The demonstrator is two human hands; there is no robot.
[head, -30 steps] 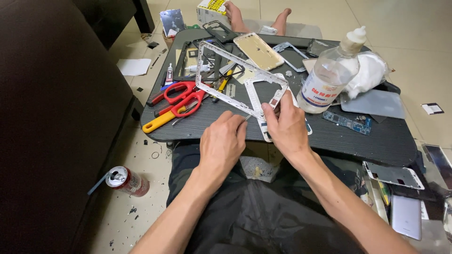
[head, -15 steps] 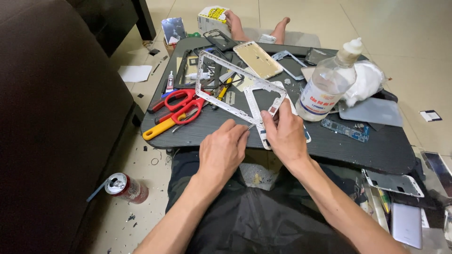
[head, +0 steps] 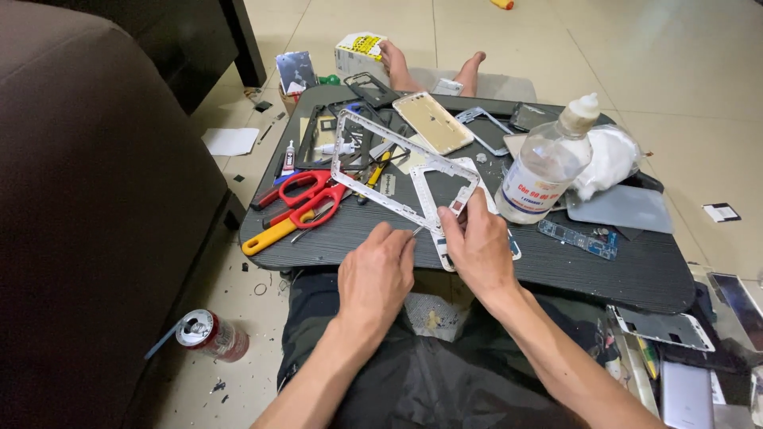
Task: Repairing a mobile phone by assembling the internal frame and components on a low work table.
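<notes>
Left hand (head: 375,274): fingers curled, thumb and forefinger pinched on a thin metal tool whose tip points at the near edge of the white phone frame (head: 445,191); too small to tell what kind of tool it is.
Right hand (head: 479,242): closed on the frame's near right corner, thumb on top and fingers beneath, steadying it on the table.
White phone frame: lies flat near the front middle of the black lap table (head: 556,270), an empty rectangle with nothing fitted in its opening.
Larger frame (head: 373,163): a second bare white frame, set askew and touching the first along its left side.
Progress: the held frame looks stripped already, so I judge the dismantling mostly done and the work now at cleaning or picking along the edge; no new part is seated in it yet.
Just left: red scissors (head: 306,199) and a yellow-handled tool (head: 270,236) lie apart from the hands, unused.
Just right: a clear plastic bottle (head: 548,163) stands upright, a white cloth (head: 608,159) behind it, a small blue circuit board (head: 579,238) in front.
Farther back: a gold phone back (head: 433,121) and dark frames, loose.
Floor: a crushed drinks can (head: 208,334) by the sofa.
</notes>
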